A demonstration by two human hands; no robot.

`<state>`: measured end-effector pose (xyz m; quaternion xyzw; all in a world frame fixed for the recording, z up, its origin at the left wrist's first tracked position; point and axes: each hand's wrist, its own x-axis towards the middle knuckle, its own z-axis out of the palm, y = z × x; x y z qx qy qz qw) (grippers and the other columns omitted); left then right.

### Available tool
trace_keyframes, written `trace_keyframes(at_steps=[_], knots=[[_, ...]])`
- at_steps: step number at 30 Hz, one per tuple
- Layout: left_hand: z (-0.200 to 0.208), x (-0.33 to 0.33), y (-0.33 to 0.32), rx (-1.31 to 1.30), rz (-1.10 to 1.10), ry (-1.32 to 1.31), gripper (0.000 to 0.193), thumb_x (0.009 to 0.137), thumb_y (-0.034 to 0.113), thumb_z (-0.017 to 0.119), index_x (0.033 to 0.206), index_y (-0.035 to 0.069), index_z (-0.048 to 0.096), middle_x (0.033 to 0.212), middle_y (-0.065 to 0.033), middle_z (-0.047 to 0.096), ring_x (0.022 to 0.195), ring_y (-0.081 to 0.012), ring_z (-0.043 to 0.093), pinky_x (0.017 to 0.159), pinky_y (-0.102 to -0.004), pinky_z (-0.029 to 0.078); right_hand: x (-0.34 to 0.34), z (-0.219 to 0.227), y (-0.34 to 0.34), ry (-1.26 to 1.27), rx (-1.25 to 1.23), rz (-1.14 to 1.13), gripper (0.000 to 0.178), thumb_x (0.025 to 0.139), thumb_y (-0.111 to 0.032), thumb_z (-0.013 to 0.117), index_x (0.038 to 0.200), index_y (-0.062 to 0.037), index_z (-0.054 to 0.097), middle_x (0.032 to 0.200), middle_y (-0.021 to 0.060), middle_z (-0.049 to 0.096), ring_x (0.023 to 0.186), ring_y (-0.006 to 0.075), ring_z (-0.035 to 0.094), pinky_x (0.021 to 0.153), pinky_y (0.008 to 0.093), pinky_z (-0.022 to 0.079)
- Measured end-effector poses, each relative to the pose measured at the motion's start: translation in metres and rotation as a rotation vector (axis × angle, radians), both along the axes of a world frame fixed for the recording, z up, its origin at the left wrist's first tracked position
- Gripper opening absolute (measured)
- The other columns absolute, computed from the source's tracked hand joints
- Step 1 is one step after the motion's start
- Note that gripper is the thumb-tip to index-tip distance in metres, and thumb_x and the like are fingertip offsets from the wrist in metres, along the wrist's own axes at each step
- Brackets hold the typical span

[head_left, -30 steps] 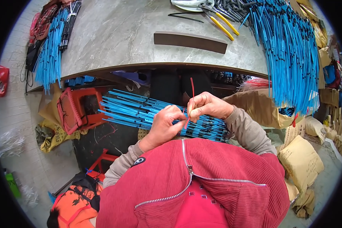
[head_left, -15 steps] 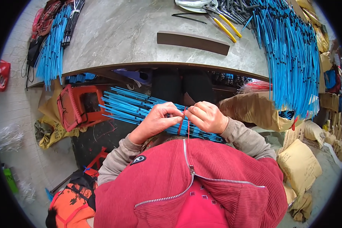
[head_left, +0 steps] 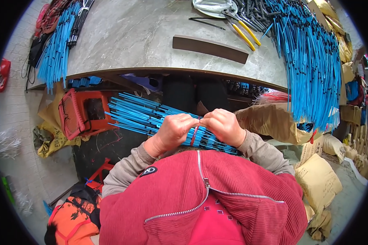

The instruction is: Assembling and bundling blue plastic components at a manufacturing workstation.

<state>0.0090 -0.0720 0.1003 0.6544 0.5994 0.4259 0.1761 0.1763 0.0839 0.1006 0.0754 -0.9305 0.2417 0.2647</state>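
Across my lap lies a bundle of thin blue rods with black fittings along them. A red string wraps round its middle. My left hand is closed in a pinch on the string above the bundle. Closed the same way, my right hand faces it, and the fingertips of both hands nearly meet over the string. The string's ends are hidden in my fingers.
On the grey table ahead lie a brown strip and yellow-handled pliers. Large heaps of blue rods hang over its right edge, with a smaller bunch at left. A red stool lies left of the bundle, brown sacks right.
My hands have turned knuckles-up and drawn close together on the string. The string end that hung down toward my jacket no longer shows. The bundle stays in place.
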Motion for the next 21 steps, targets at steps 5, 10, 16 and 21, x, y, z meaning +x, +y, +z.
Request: trace_keyframes(at_steps=[5, 10, 16, 21], knots=[[-0.001, 0.011, -0.022, 0.081, -0.084, 0.146, 0.014, 0.077, 0.006, 0.074, 0.09, 0.002, 0.071, 0.073, -0.0074, 0.064, 0.064, -0.023, 0.064, 0.055, -0.0338, 0.05, 0.007, -0.015, -0.004, -0.324, -0.819, -0.295, 0.01, 0.089, -0.009, 0.07, 0.086, -0.0007, 0.067, 0.078, 0.0149, 0.067, 0.07, 0.0283, 0.067, 0.064, 0.0352, 0.053], [-0.005, 0.016, -0.027, 0.024, -0.209, 0.016, 0.015, 0.076, 0.012, 0.073, 0.087, 0.004, 0.069, 0.074, -0.0068, 0.062, 0.071, -0.0215, 0.063, 0.064, -0.0327, 0.052, 0.007, -0.052, 0.004, -0.491, -0.737, -0.448, 0.016, 0.087, -0.012, 0.073, 0.082, -0.0006, 0.062, 0.073, 0.0182, 0.065, 0.067, 0.0311, 0.067, 0.061, 0.0383, 0.051], [-0.005, 0.031, -0.002, -0.303, -0.105, -0.983, 0.013, 0.1, 0.004, 0.059, 0.095, -0.001, 0.069, 0.093, -0.0056, 0.073, 0.09, -0.0151, 0.065, 0.081, -0.0302, 0.053, -0.006, -0.046, 0.007, -0.574, -0.688, -0.439, 0.019, 0.091, -0.018, 0.069, 0.083, -0.0026, 0.059, 0.074, 0.0173, 0.066, 0.073, 0.0363, 0.069, 0.06, 0.0431, 0.052], [-0.001, 0.046, -0.024, -0.383, -0.194, -1.153, 0.013, 0.099, -0.002, 0.057, 0.094, -0.002, 0.069, 0.092, -0.0106, 0.072, 0.092, -0.0167, 0.069, 0.085, -0.0309, 0.055, -0.012, -0.06, -0.018, -0.488, -0.392, -0.516, 0.019, 0.093, -0.02, 0.067, 0.09, -0.005, 0.055, 0.078, 0.0186, 0.067, 0.074, 0.0428, 0.065, 0.06, 0.0491, 0.051]])
